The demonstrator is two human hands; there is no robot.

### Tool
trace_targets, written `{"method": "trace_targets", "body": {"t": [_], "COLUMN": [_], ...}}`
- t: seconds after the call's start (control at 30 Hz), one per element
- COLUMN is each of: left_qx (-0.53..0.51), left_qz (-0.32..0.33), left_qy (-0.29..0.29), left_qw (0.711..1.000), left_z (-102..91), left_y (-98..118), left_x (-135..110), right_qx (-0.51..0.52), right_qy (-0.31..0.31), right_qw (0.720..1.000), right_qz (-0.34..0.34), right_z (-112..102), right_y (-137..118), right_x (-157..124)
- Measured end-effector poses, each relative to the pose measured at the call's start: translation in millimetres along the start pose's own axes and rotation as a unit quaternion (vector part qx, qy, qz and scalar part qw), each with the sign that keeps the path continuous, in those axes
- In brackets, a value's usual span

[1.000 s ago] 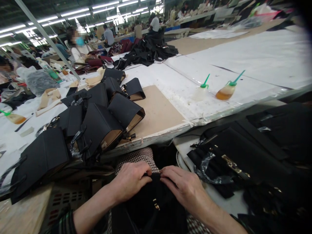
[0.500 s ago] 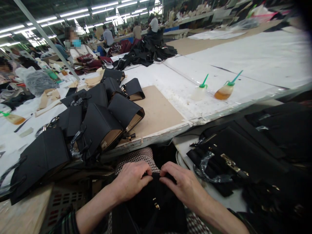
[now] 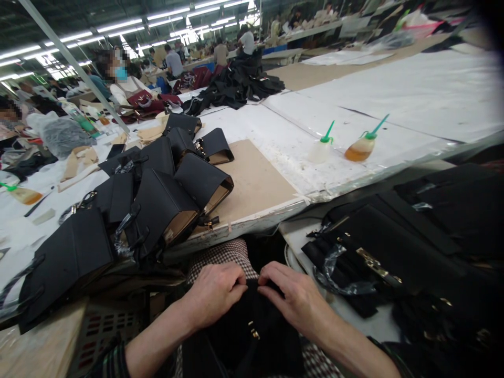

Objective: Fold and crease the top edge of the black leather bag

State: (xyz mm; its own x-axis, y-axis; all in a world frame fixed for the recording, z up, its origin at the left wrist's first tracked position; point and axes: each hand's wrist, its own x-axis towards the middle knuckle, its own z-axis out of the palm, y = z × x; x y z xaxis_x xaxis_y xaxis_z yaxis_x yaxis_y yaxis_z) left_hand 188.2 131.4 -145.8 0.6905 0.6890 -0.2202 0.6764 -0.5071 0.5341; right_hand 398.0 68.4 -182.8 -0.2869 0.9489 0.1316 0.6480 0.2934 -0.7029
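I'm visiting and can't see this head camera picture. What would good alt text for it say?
A person's left hand and right hand grip the top edge of a black handbag with gold-coloured fittings. To the left, a row of similar black bags rests on a white-covered workbench, with other workers along a long factory hall beyond.

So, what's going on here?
A person has their left hand and right hand on the top edge of a black handbag resting in their lap. More black handbags stand in a row on the long work table ahead, others lie to the right, and a co-worker sits farther along.
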Motion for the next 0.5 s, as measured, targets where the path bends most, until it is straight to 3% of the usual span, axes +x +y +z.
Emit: {"method": "trace_targets", "body": {"t": [0.2, 0.5], "left_qx": [0.028, 0.013], "left_qz": [0.004, -0.021], "left_qy": [-0.031, -0.019], "left_qw": [0.999, 1.000], "left_z": [-2.0, -5.9], "left_y": [4.1, 8.5], "left_x": [-0.1, 0.9], "right_qx": [-0.010, -0.050], "right_qy": [-0.023, -0.021], "right_qw": [1.000, 0.998], "right_qz": [-0.015, -0.045], "right_z": [-2.6, -4.5], "right_y": [1.5, -3.6], "right_x": [1.3, 1.3]}}
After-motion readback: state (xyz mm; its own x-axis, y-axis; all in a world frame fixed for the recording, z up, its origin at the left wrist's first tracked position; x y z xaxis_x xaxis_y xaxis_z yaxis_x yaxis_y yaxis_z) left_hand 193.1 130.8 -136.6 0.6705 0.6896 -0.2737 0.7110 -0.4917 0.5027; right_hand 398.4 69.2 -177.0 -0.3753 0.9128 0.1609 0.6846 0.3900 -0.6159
